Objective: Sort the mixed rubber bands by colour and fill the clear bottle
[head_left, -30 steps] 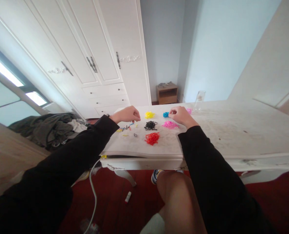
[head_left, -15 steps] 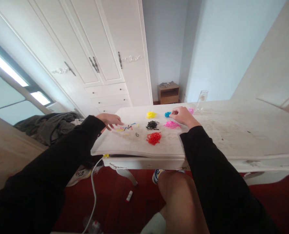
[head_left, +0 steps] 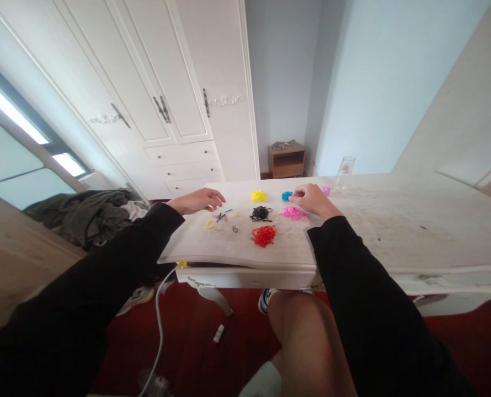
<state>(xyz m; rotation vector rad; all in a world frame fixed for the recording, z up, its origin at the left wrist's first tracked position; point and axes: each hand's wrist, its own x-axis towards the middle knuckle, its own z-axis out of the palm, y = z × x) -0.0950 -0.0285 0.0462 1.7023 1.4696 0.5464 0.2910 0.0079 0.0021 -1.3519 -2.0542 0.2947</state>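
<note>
My left hand (head_left: 199,200) hovers over the table's left end, fingers loosely curved and apart, with nothing visible in them. Below its fingertips lie a few loose mixed-colour rubber bands (head_left: 220,216); some yellow ones (head_left: 211,225) and a single black loop (head_left: 235,229) lie nearer me. My right hand (head_left: 311,199) is pinched at the right side of the blue rubber band pile (head_left: 287,196); what its fingertips hold is hidden. Around it are piles of pink (head_left: 294,213), yellow (head_left: 259,196), black (head_left: 261,213) and red rubber bands (head_left: 264,236).
The white table (head_left: 394,226) stretches far to the right. A clear glass (head_left: 345,172) stands at its back edge, beside a pink item (head_left: 325,190) partly behind my right hand. A white cable (head_left: 159,331) hangs at the front left. Clothes (head_left: 88,215) are heaped to the left.
My left hand has moved right and slightly away from me, uncovering the yellow rubber bands. My right hand stays pinched beside the blue pile.
</note>
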